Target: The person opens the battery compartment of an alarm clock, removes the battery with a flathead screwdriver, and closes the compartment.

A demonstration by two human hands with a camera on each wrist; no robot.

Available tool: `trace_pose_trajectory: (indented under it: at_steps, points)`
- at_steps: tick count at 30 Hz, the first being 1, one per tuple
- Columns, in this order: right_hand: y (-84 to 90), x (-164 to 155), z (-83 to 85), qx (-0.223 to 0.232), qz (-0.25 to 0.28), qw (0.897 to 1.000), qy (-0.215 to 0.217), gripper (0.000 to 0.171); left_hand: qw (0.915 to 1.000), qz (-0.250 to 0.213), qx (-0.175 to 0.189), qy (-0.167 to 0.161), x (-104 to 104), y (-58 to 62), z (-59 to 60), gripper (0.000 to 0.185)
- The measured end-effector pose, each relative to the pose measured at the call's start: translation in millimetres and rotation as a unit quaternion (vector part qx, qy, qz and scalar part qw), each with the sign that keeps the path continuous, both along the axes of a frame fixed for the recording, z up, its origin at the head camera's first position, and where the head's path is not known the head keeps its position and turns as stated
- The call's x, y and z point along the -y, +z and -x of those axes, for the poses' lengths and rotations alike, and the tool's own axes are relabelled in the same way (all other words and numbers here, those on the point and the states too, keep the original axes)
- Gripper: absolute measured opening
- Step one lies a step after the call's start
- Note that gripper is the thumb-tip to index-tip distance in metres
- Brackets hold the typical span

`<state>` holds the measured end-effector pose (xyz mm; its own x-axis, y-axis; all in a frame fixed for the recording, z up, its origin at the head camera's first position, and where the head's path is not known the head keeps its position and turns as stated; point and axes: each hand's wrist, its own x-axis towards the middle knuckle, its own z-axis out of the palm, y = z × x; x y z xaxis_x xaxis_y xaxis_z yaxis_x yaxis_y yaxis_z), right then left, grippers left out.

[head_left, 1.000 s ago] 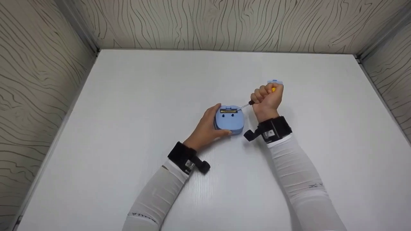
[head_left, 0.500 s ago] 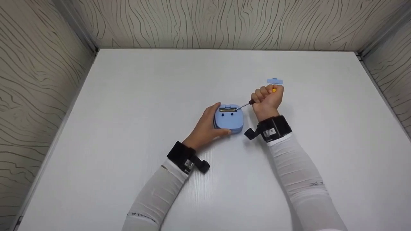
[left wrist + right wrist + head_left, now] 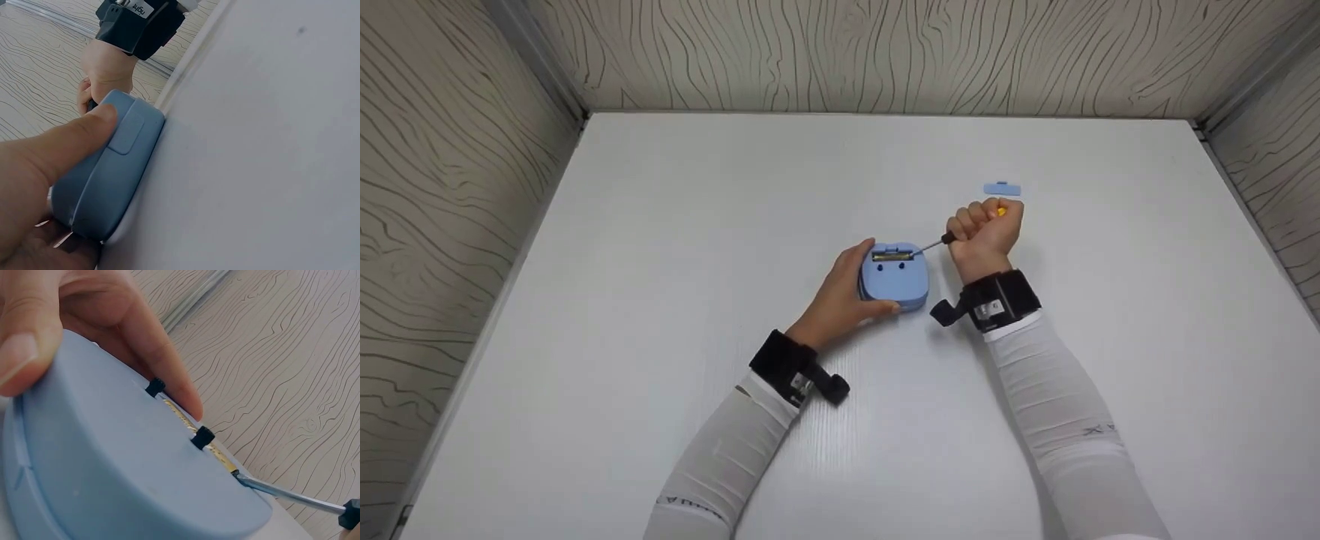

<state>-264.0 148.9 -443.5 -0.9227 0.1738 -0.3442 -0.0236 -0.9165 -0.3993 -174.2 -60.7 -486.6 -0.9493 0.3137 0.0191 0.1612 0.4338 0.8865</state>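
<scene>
cover (image 3: pixel 1002 189) off, battery (image 3: pixel 892 257) still in blue device (image 3: pixel 894 285)
left hand (image 3: pixel 841 298) holds the device; right hand (image 3: pixel 985 232) grips a screwdriver (image 3: pixel 948 238), tip at the battery's end (the cover lies beyond the device, rightward).

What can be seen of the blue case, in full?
The blue case is a rounded square, seemingly smooth plastic, with a seam and a rectangular panel on its side. It appears to rest on the white table, slotted face up. That face has two black knobs beside an open slot holding what looks like a gold battery. The left hand grips the case, thumb on its near side. A screwdriver has its tip at the slot's right end; whether it touches the case is unclear.
</scene>
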Motion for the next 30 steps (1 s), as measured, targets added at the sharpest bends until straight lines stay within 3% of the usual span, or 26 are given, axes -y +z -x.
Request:
trace_pose_trajectory:
  at_steps: [30]
  points:
    - [2.1, 0.5, -0.3, -0.019, 0.014, 1.000, 0.006, 0.039, 0.9999, 0.000, 0.013, 0.006, -0.1, 2.2, 0.4, 0.106]
